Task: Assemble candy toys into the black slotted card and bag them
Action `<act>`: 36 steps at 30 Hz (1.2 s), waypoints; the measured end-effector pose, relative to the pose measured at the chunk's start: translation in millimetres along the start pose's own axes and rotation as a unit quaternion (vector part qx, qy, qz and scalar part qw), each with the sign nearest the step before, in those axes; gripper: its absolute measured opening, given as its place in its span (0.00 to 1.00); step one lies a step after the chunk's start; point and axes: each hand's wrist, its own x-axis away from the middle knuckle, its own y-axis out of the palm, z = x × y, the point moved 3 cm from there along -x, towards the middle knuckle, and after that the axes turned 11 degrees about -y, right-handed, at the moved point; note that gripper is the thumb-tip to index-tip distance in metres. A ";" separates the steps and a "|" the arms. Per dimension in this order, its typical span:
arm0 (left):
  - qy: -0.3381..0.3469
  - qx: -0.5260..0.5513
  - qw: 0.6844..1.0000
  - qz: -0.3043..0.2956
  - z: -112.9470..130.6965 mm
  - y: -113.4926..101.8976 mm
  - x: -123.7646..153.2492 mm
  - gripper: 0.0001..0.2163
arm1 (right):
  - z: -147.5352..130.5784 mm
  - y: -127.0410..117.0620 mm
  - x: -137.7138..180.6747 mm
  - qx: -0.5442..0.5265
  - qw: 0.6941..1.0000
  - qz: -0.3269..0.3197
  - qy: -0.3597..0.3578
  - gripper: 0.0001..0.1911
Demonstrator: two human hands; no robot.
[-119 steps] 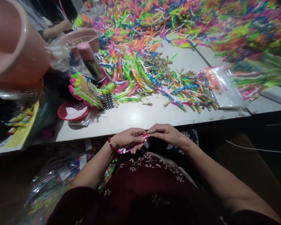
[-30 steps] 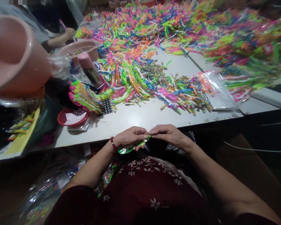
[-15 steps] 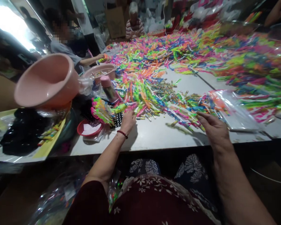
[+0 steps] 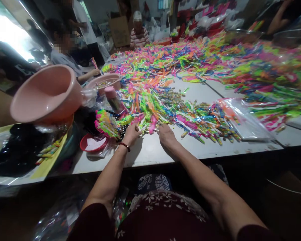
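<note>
My left hand, with a dark red bead bracelet at the wrist, is closed at the near edge of the pile. My right hand is closed a little to its right, fingers curled and pinching. Between them lie slim sticks with bright green, pink and white plastic strips, their ends in my fingers; how many I hold is hidden. Beside my left hand, a sheaf of similar neon-tipped pieces lies on a black dotted item. More sticks with gold-patterned ends spread out to the right.
A large pink basin, a smaller pink basin, a pink-capped bottle and a red basket with paper stand at left. Clear plastic bags lie at right. Several people sit or stand around the white table.
My right hand has moved left from the sticks at right to beside my left hand. Those sticks now lie flat on the table. My left hand stays near the same pile.
</note>
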 end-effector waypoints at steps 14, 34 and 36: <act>-0.136 0.401 0.825 -0.373 -17.9 48.4 112.1 0.25 | 17.4 -20.6 95.0 -0.701 0.663 0.103 0.241 0.21; -0.169 0.586 0.788 -0.088 0.8 69.4 128.6 0.15 | -32.9 -36.8 143.8 -0.685 0.699 0.057 0.199 0.18; -0.152 0.602 0.781 -0.058 3.2 71.6 129.1 0.17 | -37.3 -35.9 144.5 -0.690 0.695 0.052 0.196 0.19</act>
